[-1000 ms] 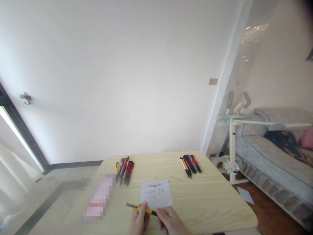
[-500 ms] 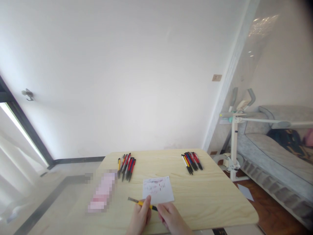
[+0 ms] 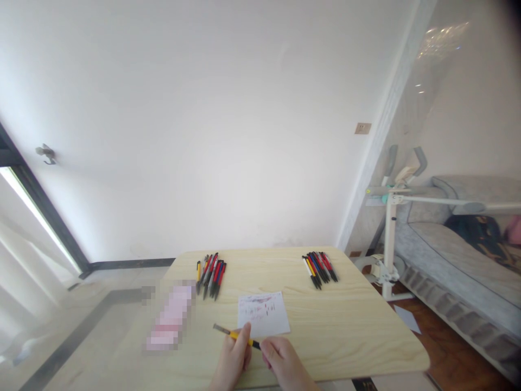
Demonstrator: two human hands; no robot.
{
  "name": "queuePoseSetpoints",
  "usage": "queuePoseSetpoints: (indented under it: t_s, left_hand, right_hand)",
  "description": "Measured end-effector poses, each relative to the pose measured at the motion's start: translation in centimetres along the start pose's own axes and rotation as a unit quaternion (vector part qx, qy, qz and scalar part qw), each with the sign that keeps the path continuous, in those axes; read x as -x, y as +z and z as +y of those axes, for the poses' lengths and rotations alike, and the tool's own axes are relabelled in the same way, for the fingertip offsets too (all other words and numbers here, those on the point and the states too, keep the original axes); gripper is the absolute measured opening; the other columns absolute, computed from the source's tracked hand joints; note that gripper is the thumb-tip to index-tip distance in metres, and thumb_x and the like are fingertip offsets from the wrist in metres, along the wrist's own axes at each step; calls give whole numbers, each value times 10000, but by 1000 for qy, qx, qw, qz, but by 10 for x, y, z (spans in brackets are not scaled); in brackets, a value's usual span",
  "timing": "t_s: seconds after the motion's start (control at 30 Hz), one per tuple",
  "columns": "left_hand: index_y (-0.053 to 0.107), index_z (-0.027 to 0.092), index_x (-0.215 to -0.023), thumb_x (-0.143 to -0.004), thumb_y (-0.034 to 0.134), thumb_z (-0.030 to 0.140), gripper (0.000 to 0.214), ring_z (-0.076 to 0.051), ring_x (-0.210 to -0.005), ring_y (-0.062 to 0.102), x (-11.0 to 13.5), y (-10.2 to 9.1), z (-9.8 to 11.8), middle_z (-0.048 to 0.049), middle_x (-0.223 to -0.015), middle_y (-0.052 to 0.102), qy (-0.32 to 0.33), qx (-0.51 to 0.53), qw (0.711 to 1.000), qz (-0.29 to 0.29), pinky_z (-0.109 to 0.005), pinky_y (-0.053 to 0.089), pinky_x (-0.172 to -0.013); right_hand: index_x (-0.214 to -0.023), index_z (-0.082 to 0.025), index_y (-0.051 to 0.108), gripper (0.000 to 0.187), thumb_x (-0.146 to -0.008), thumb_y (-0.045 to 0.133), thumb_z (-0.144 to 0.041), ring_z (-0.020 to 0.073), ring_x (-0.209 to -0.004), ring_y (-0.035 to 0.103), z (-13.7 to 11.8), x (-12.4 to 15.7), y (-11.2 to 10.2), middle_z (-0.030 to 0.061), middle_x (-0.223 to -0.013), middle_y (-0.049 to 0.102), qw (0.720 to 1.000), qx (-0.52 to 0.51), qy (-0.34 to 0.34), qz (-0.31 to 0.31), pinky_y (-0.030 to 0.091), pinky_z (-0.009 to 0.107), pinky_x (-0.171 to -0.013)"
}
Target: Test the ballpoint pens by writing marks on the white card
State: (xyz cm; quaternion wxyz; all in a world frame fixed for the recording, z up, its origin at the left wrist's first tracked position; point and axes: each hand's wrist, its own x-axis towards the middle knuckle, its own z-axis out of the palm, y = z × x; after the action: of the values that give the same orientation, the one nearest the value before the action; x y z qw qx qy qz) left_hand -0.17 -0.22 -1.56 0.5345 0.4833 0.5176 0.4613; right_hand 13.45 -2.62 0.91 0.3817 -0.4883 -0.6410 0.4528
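A yellow pen (image 3: pixel 233 334) with a grey end and a black end lies across both hands near the table's front edge. My left hand (image 3: pixel 237 352) is closed round its middle, thumb on top. At the black end, the fingers of my right hand (image 3: pixel 281 355) are closed and pinch the pen. Just beyond the hands is a white sheet of paper (image 3: pixel 264 320) with dark and reddish pen marks. Several pens (image 3: pixel 211 276) in red, yellow, grey and blue lie in a group at the back left. Another group of pens (image 3: pixel 319 270) lies at the back right.
The hands are over a light wooden table (image 3: pixel 345 331). A blurred pink patch (image 3: pixel 171 317) covers the left side. Behind stands a white wall (image 3: pixel 228 136). To the right are an exercise machine (image 3: pixel 389 244), a grey sofa (image 3: pixel 456 260) and a paper sheet (image 3: pixel 407 319) on the floor.
Both hands keep the same hold on the pen, and the pens on the table lie as before. The view has shifted very slightly.
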Motion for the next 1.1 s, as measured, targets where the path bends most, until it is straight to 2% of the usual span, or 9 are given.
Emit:
queuePoseSetpoints:
  t_s: [0.27,0.57,0.7,1.1]
  left_hand:
    - [323,208,-386,-748,424,550,509,-60,-305,252,1,0,2,85,-314,233,-3,17,1000,-5,-214,209,-344]
    - [384,199,-476,-692,452,614,473,-55,-314,251,-1,2,-7,102,-336,250,6,39,999,-8,-197,210,-339]
    - [378,199,-469,-711,445,598,471,-55,-315,257,-1,2,-5,95,-333,265,9,31,999,-13,-200,213,-343]
    - [360,206,-409,-703,416,627,516,-66,-308,291,1,4,2,72,-308,287,10,-8,1000,6,-220,232,-358]
  right_hand:
    - [-466,-196,355,486,-815,328,-532,109,-472,364,-5,0,1,-44,-452,330,1000,2,22,6,266,231,-480]
    - [-479,-190,370,555,-745,312,-674,73,-389,301,-2,-1,-2,-60,-416,310,996,-67,59,-25,198,205,-384]
    - [-482,-193,376,571,-704,319,-716,65,-354,278,-2,-1,-2,-68,-400,300,993,-83,84,-27,172,201,-354]
    - [-474,-191,379,568,-706,327,-707,62,-351,289,-2,-2,-1,-64,-401,315,993,-83,83,-21,179,195,-347]
